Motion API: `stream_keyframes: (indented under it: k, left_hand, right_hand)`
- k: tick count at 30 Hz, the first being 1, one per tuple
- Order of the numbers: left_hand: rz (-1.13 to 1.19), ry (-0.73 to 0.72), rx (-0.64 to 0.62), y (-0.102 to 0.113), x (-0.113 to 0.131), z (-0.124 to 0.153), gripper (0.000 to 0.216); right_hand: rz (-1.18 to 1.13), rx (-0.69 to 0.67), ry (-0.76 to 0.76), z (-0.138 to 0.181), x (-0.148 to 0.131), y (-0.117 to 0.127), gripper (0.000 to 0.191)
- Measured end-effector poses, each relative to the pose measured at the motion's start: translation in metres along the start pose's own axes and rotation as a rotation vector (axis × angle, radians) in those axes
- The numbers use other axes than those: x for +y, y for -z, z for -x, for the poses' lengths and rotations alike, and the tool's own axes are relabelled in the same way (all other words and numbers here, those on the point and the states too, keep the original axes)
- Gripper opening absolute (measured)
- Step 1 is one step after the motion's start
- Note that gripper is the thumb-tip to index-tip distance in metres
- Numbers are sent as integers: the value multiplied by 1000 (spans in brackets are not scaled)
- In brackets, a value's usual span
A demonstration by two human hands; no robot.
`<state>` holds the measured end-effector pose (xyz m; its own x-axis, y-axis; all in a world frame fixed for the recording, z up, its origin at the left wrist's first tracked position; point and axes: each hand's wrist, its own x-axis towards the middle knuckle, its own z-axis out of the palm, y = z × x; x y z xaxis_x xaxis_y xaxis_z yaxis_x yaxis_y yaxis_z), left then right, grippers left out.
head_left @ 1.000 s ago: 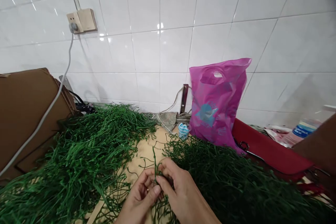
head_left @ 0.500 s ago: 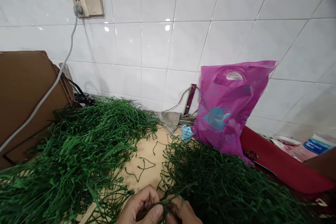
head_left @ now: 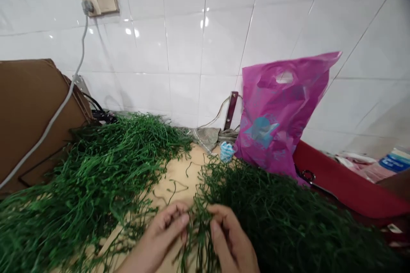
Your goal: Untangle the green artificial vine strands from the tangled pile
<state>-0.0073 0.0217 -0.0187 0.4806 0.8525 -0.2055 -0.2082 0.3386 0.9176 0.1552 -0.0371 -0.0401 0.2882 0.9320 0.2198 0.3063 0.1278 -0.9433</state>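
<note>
The left hand [head_left: 158,232] and right hand [head_left: 232,241] are both curled nearly closed, gripping a bunch of green strands [head_left: 196,234] between them, its long axis hanging roughly straight down toward the person. A left heap of strands [head_left: 96,166] and a right heap of strands [head_left: 272,217] lie just beside the hands on a tan board [head_left: 179,179]. Beyond, a pink plastic bag [head_left: 272,115] stands against the tiled wall, its contents hidden, with a small cup [head_left: 227,152] holding something blue and white just beside it.

A plastic bag [head_left: 270,115] stands between a strand heap [head_left: 275,217] and the tiled wall [head_left: 192,51].
</note>
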Motion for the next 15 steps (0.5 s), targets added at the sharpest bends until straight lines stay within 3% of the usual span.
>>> stream_keyframes:
  k: [1, 3, 8, 15]
  left_hand:
    - [52, -5, 72, -1, 0, 0, 34]
    - [69, -1, 96, -2, 1, 1, 34]
    - [-3, -62, 50, 3, 0, -1, 36]
    - [-90, -157, -115, 8, -6, 2, 17]
  right_hand:
    - [-23, -7, 2, -1, -7, 4, 35]
    - [-74, -16, -17, -3, -19, 9, 29]
    - [-150, 9, 35, -3, -26, 11, 16]
    - [-98, 73, 71, 1, -20, 9, 13]
